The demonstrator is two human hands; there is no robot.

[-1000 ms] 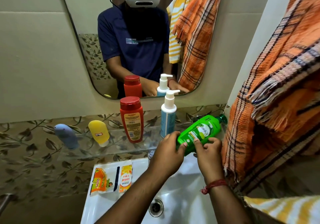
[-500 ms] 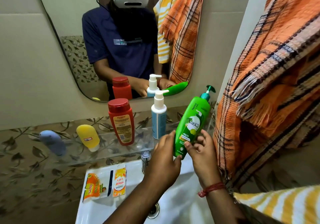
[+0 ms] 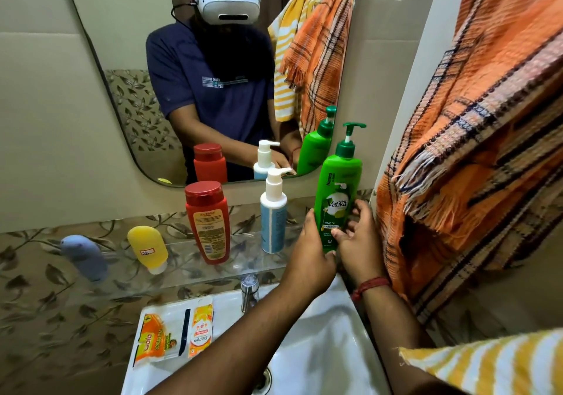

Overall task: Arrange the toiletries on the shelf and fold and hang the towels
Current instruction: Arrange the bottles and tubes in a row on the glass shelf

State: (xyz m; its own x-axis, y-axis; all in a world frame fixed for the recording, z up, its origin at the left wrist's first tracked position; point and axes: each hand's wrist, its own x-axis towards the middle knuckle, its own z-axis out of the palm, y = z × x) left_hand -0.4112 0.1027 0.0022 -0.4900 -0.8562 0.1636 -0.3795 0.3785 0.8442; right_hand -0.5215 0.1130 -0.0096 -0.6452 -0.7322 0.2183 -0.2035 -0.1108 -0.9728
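Observation:
A green pump shampoo bottle stands upright at the right end of the glass shelf. My left hand grips its lower left side and my right hand holds its lower right side, fingers spread. Left of it on the shelf stand a white-and-blue pump bottle, a red bottle, a yellow tube and a grey-blue tube. An orange checked towel hangs at the right. A yellow striped towel shows at the bottom right.
A white sink with a tap lies below the shelf. Two sachets rest on its left rim. The mirror above reflects the person, the bottles and both towels. A wall corner stands just right of the green bottle.
The green bottle went from lying tilted in both hands to standing upright at the shelf's right end. Both hands stayed on its lower part.

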